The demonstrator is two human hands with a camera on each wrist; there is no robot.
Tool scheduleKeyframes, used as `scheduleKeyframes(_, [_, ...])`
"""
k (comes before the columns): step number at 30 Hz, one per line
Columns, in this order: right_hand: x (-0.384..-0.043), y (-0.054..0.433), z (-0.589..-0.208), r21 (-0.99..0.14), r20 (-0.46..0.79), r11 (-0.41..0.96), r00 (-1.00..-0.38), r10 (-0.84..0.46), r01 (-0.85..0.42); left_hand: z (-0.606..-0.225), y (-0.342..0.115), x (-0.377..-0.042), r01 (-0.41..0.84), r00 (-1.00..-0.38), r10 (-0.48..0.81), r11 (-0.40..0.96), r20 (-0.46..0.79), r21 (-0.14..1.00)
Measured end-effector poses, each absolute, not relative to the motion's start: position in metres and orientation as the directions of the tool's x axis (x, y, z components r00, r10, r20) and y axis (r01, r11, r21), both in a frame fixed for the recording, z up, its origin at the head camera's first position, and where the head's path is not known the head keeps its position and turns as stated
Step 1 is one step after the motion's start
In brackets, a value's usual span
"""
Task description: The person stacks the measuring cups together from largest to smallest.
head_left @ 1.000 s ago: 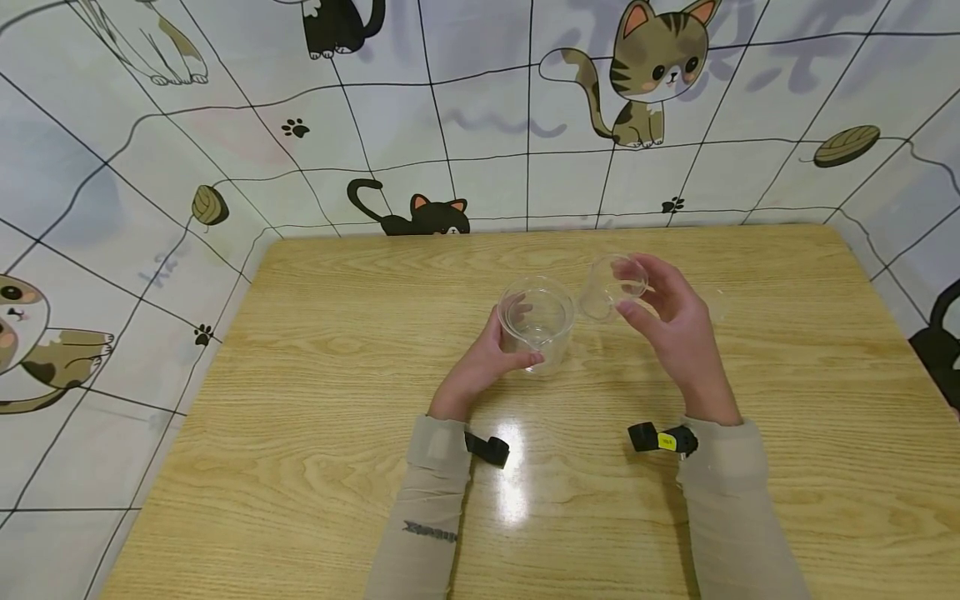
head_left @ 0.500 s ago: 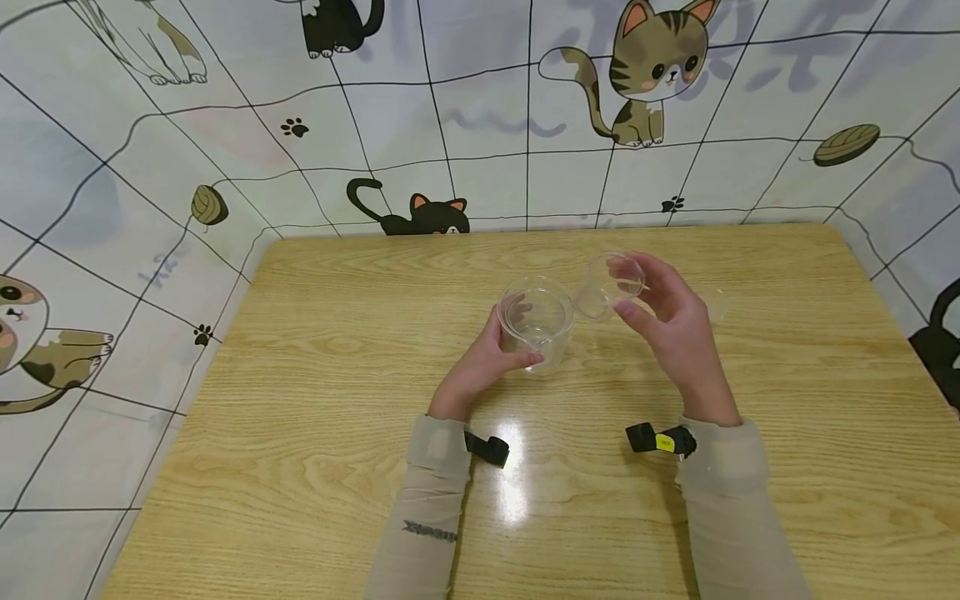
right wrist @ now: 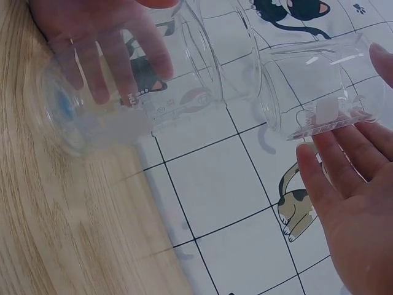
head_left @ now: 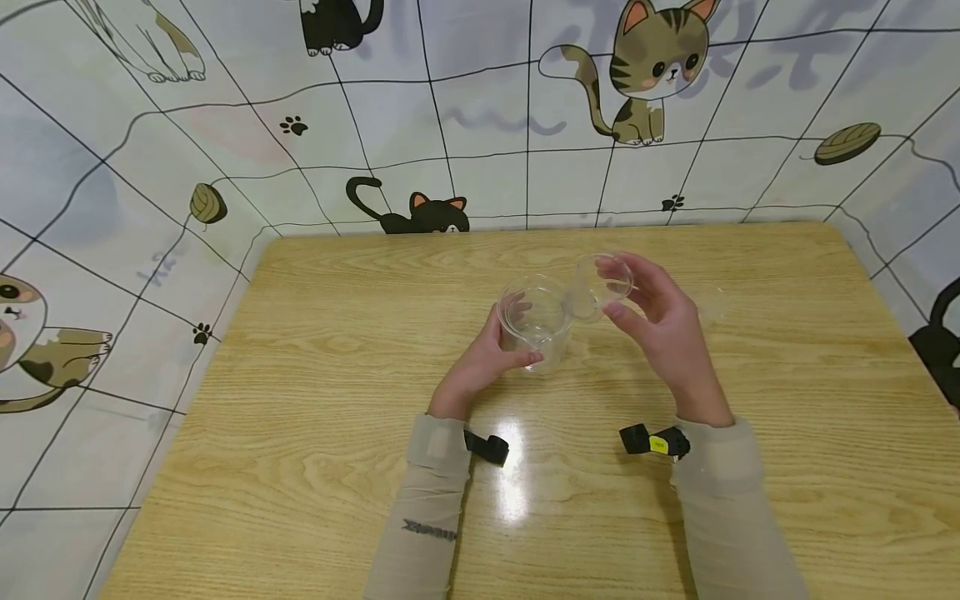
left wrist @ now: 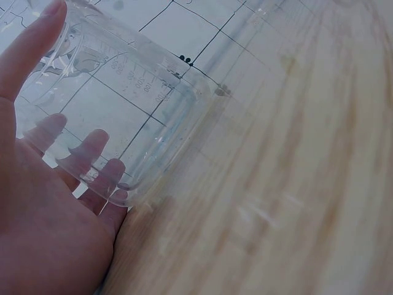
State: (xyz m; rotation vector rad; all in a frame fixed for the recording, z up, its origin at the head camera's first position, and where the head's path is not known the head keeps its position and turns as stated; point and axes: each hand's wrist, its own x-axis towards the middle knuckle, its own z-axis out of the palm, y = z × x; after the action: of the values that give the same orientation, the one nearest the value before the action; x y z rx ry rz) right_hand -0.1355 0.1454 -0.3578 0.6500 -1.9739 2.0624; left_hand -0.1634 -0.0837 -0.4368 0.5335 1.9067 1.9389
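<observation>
In the head view my left hand (head_left: pixel 491 358) grips a clear beaker (head_left: pixel 551 337) standing on the table, thumb at the front and fingers behind. Printed graduations run down its wall in the left wrist view, where the fingers show through it. The right wrist view shows a further clear rim (right wrist: pixel 255 67) sticking out beyond the beaker's own rim. My right hand (head_left: pixel 660 325) holds a smaller clear beaker (right wrist: pixel 313 80) between thumb and fingers. It is tilted above the table, and its near end overlaps the larger beaker's rim in the head view.
A wood-grain table (head_left: pixel 337 400) lies under both hands, its back edge against a cat-patterned wall covering (head_left: pixel 487 108). Right of my right hand a faint clear object (head_left: pixel 712 307) lies on the table. Black straps circle both wrists.
My right hand has shifted slightly left with the smaller beaker, bringing it over the larger one's rim edge. The left hand and its beaker have stayed in place.
</observation>
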Motion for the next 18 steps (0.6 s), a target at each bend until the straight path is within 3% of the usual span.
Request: scheduleKeyframes(18, [-0.132,0.1386,-0.3517,-0.906,0.419,-0.007,-0.892,-0.169,-0.424,-0.4341,-0.0836,-0.1625,-0.004,-0.867,0.498,-0.006,-0.001,1.0])
